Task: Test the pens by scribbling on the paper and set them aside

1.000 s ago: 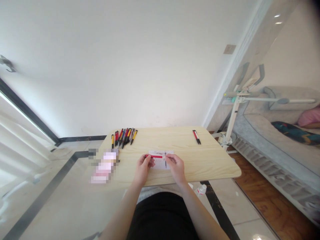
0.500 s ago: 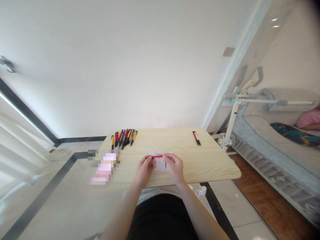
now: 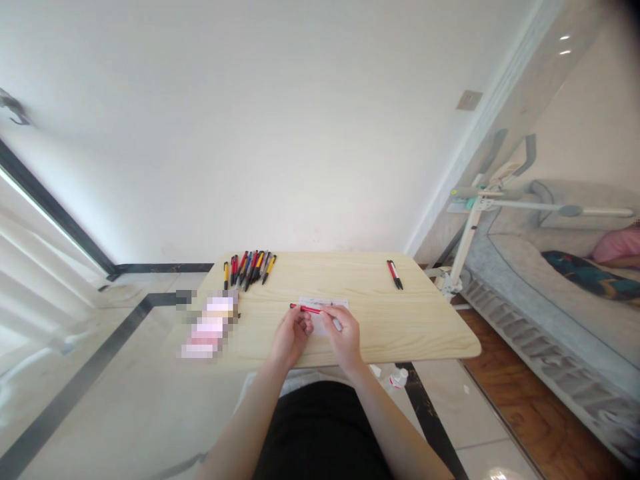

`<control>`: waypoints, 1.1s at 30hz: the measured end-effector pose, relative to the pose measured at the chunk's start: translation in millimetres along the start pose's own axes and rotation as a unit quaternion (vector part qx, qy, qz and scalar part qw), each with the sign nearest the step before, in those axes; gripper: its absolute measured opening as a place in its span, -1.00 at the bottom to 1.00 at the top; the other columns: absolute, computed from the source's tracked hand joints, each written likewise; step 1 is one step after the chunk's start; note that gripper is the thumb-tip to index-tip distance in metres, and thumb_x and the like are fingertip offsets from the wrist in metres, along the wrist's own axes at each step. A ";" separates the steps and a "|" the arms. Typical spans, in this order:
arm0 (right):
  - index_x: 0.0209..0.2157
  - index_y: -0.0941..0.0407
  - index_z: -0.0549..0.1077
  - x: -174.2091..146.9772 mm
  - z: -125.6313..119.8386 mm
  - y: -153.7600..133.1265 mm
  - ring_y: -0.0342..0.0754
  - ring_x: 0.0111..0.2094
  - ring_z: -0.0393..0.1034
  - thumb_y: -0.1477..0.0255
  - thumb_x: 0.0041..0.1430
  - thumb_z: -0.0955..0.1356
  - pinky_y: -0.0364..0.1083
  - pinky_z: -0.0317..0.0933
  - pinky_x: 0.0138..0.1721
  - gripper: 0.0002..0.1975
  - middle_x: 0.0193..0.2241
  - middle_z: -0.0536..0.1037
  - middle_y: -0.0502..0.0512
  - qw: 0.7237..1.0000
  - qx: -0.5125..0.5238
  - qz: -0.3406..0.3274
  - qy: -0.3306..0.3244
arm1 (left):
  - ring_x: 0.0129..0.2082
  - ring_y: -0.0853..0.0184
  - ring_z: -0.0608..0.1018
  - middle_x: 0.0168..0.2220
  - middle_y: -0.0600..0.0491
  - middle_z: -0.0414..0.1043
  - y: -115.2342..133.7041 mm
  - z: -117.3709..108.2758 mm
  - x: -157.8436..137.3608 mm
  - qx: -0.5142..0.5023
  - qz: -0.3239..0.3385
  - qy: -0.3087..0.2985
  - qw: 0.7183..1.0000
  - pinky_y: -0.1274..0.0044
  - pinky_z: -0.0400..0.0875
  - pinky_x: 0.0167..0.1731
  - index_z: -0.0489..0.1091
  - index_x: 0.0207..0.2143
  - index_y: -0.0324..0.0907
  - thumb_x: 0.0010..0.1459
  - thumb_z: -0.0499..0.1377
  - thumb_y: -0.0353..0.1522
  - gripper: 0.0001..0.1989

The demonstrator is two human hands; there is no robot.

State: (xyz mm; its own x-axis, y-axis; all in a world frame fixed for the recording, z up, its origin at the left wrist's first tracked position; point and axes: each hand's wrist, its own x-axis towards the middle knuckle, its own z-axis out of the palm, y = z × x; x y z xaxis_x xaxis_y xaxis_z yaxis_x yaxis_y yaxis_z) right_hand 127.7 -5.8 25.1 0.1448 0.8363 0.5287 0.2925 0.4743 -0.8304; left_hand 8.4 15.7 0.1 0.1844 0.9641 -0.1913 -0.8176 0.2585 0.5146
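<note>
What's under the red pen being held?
A pale paper lies beneath the red pen, on the table. The left hand and right hand cover parts of it; anything there can't be seen.

From paper [image 3: 319,327]: table [image 3: 330,277] passable at 12 o'clock; pen pile [image 3: 247,272] blocks 10, two pens [image 3: 395,274] 2, right hand [image 3: 344,330] 3.

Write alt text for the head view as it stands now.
A person's left hand and right hand hold a red pen between them, over paper on a pale table. A cluster of pens lies at the table's far left, and a pair of pens at its far right.
</note>
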 end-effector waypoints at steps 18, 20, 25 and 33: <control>-0.30 0.15 0.43 -2.8 -34.7 30.0 -0.07 -0.36 0.34 0.45 0.07 0.24 -0.09 0.24 -0.30 -0.82 -0.38 0.47 0.12 0.996 -0.086 -0.002 0.023 | -0.67 0.58 0.26 -0.62 0.19 0.17 15.5 -2.0 -3.1 -0.155 -0.035 -0.017 0.987 0.68 0.17 -0.64 0.26 -0.51 -0.22 0.05 0.07 -0.41 -0.90; -0.31 0.15 0.43 -3.6 -37.3 35.0 -0.07 -0.34 0.33 0.44 0.07 0.25 -0.08 0.24 -0.30 -0.82 -0.38 0.47 0.12 0.995 -0.094 0.005 0.024 | -0.68 0.58 0.24 -0.63 0.19 0.14 16.2 -0.8 -3.8 -0.141 -0.030 -0.015 0.990 0.67 0.16 -0.65 0.24 -0.52 -0.21 0.05 0.08 -0.39 -0.89; -0.39 0.15 0.42 -3.3 -39.9 40.4 -0.07 -0.34 0.32 0.43 0.04 0.26 -0.08 0.22 -0.28 -0.87 -0.42 0.45 0.09 0.994 -0.106 0.021 0.017 | -0.69 0.57 0.23 -0.65 0.20 0.10 17.8 3.7 -5.6 -0.132 -0.024 -0.023 0.991 0.66 0.15 -0.64 0.22 -0.55 -0.21 0.02 0.08 -0.39 -0.87; -0.36 0.14 0.41 -1.7 -39.6 40.9 -0.04 -0.28 0.31 0.53 0.00 0.25 -0.06 0.21 -0.24 -0.85 -0.38 0.43 0.10 0.989 -0.145 -0.002 -0.017 | -0.71 0.56 0.21 -0.66 0.21 0.08 15.3 5.4 -7.8 -0.089 -0.046 -0.027 0.995 0.64 0.12 -0.68 0.20 -0.57 -0.21 0.00 0.11 -0.36 -0.84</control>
State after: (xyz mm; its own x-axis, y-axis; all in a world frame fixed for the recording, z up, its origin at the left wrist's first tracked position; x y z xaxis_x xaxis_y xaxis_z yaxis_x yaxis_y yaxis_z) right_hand 176.9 1.3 -2.9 0.1128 0.8460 0.5210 0.5527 0.3823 -0.7405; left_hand -2.5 12.5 14.0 0.2884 0.9397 -0.1837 -0.8787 0.3360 0.3391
